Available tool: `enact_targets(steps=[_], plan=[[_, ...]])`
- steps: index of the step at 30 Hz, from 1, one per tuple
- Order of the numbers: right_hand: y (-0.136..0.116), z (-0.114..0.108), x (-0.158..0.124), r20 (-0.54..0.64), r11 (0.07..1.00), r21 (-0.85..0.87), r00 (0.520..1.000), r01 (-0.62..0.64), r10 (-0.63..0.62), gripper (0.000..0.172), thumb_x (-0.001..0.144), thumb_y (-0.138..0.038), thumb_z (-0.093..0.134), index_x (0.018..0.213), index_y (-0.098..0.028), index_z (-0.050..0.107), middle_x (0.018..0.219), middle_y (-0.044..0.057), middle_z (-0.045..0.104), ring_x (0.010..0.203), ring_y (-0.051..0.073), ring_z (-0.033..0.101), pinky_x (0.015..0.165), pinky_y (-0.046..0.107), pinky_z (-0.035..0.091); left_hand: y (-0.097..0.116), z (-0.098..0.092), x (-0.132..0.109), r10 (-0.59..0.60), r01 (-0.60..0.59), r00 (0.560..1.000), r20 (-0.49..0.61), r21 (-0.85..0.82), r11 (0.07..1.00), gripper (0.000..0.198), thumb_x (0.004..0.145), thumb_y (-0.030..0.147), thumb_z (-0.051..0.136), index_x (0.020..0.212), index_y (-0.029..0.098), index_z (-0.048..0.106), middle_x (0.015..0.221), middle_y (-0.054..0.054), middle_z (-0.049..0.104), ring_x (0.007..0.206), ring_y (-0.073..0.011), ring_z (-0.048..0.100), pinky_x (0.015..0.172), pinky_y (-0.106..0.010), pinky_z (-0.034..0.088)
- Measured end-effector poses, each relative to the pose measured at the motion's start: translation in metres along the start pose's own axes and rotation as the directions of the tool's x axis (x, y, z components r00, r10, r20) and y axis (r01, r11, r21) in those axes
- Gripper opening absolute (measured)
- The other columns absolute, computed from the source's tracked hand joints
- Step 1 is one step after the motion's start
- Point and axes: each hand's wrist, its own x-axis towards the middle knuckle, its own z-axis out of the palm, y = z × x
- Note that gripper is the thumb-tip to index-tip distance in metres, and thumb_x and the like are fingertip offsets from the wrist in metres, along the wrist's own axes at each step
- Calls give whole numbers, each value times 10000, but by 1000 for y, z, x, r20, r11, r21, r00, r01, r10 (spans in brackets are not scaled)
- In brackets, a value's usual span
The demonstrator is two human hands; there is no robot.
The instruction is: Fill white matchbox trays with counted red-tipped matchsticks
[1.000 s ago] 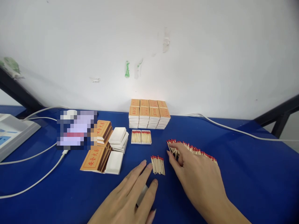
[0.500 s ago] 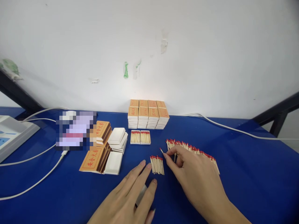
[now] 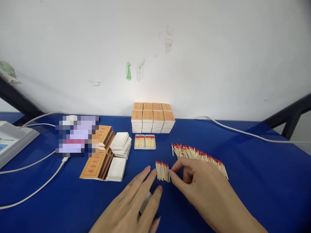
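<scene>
While the left hand (image 3: pixel 128 207) is lying spread, the right hand (image 3: pixel 204 183) is sitting curled beside the matches (image 3: pixel 162 171); whether it's gripping one, I can't tell.

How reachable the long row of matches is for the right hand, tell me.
Probably yes: the right hand is right beside the long row of matches, and nothing visible stands between them.

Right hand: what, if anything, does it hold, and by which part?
Cannot be told: the right hand is at the small row of thin red-tipped wooden matches, but any grip is unclear.
</scene>
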Motion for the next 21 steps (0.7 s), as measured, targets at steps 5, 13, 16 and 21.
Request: enact_targets(steps=[5,13,16,21], plan=[[4,6,8,-260,997,-78,965,16,-36,188,993,-406,701,864,-311,801,505,-71,620,488,194,636,560,310,355,-1,2,2,-8,8,1000,-3,-7,1000,372,1087,114,490,1372,86,727,1483,-252,753,1392,-383,739,1029,-447,706],[5,22,19,-337,933,-356,939,-57,-72,134,1005,-357,728,926,-297,818,574,-25,722,544,261,732,566,323,247,-2,1,0,6,-6,1000,17,1,1000,374,1100,134,490,1384,87,728,1485,-247,754,1379,-382,753,1019,-453,711],[4,20,15,-315,938,-343,946,-42,-73,137,981,-351,741,865,-302,794,545,-37,692,528,239,715,550,318,255,-2,1,-2,-7,7,1000,19,9,1000,370,1105,148,507,1398,92,726,1510,-242,740,1413,-372,733,1062,-439,693],[1,12,0,-234,939,-345,969,-7,-78,128,951,-298,727,827,-297,761,552,-39,696,520,237,717,534,307,268,1,1,-2,-17,16,999,27,9,1000,380,1088,130,523,1409,91,723,1533,-234,728,1441,-363,716,1099,-435,676]])
